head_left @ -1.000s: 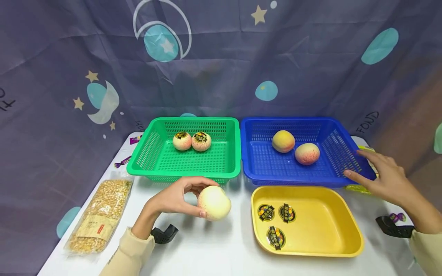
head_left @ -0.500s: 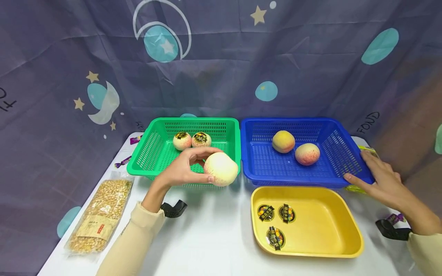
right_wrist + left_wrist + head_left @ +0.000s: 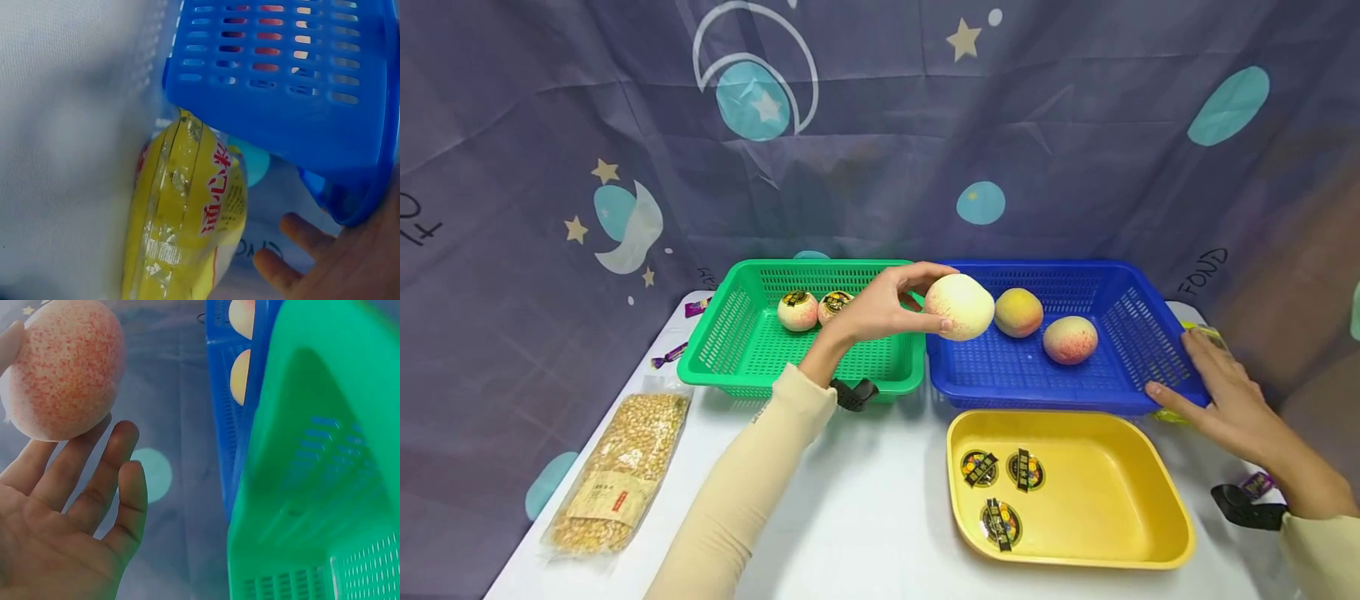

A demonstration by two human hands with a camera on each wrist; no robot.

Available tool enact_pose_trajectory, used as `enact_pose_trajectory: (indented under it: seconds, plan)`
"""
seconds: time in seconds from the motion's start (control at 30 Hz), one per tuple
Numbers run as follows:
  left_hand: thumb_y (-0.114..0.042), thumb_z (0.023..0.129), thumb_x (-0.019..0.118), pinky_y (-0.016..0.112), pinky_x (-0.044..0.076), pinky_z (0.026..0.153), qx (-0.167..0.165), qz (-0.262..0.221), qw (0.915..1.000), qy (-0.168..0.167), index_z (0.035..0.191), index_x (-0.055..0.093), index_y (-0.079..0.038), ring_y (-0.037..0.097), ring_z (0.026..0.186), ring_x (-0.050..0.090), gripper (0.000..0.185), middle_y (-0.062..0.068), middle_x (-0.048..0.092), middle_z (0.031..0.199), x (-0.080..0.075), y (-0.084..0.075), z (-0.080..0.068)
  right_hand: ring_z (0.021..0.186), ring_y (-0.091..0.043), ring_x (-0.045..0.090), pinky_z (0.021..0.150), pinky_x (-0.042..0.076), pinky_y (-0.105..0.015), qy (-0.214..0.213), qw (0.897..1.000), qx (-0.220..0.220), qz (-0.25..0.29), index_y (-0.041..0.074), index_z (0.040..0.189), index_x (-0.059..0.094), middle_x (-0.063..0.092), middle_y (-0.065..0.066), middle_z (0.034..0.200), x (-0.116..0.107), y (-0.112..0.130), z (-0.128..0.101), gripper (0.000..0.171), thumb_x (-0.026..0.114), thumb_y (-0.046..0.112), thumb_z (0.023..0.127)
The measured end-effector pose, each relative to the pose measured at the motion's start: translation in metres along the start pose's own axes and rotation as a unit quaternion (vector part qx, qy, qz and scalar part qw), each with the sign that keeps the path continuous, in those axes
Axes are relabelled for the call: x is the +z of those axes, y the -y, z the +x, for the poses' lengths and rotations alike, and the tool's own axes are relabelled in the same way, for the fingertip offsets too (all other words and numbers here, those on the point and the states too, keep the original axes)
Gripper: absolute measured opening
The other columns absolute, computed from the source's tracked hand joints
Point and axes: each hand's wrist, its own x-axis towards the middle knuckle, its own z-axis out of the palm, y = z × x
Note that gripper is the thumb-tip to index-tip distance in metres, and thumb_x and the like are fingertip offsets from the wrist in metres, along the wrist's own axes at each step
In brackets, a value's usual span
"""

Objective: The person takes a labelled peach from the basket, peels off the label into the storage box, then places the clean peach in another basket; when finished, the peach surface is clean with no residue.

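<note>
My left hand [image 3: 887, 308] grips a pale round peach [image 3: 961, 307] between thumb and fingers, held up over the inner left side of the blue basket [image 3: 992, 371]. Red speckles cover the peach's face in the left wrist view. Inside the blue basket lie a yellow-red peach [image 3: 1018, 312] and a speckled peach [image 3: 1070, 340]. My right hand [image 3: 1240, 417] rests at that basket's right rim, fingers along its outer side. Two peaches with black stickers sit in the green basket [image 3: 775, 354], one [image 3: 797, 311] plain to see, the other partly behind my left hand.
A yellow tray [image 3: 1097, 492] with several round black stickers stands in front of the blue basket. Corn kernels fill a clear bag [image 3: 617, 467] at left. Beside the blue basket lies a yellow packet [image 3: 181, 212]. Purple wrapped candies [image 3: 670, 356] edge the table.
My left hand has carried the peach up and rightward, from in front of the green basket to over the blue one. The right hand has settled onto the blue basket's rim.
</note>
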Motion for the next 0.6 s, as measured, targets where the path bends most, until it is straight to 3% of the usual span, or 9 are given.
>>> enact_pose_trajectory:
  seconds: [0.2,0.43,0.6]
  plan:
    - [-0.020,0.081,0.085,0.037,0.057,0.088,-0.012,-0.018,0.9995,0.024,0.138,0.063,-0.019,0.016,0.111,0.065,0.061,0.000,0.069,0.127,0.017,0.005,0.030,0.145,-0.067,0.003,0.108,-0.002,-0.085,-0.008,1.000,-0.014,0.007,0.002,0.163,0.004,-0.005,-0.026,0.169,0.001,-0.001,0.001,0.093,0.061,0.034,0.098]
    - [-0.022,0.082,0.084,0.029,0.054,0.095,-0.039,-0.007,0.9966,0.073,0.139,0.061,-0.018,0.015,0.114,0.063,0.061,0.001,0.067,0.131,0.033,0.011,0.062,0.152,-0.059,-0.005,0.119,-0.013,-0.070,-0.015,0.999,-0.036,0.030,-0.003,0.161,0.005,-0.007,-0.027,0.169,0.001,0.000,0.000,0.092,0.063,0.028,0.097]
    - [-0.021,0.083,0.083,0.024,0.054,0.093,-0.061,-0.012,0.9950,0.078,0.140,0.060,-0.017,0.018,0.119,0.063,0.061,0.002,0.066,0.133,0.046,0.017,0.082,0.152,-0.057,-0.008,0.116,-0.013,-0.073,0.000,0.999,-0.024,0.032,0.000,0.162,0.001,-0.012,-0.024,0.169,0.001,0.000,0.000,0.093,0.061,0.030,0.098]
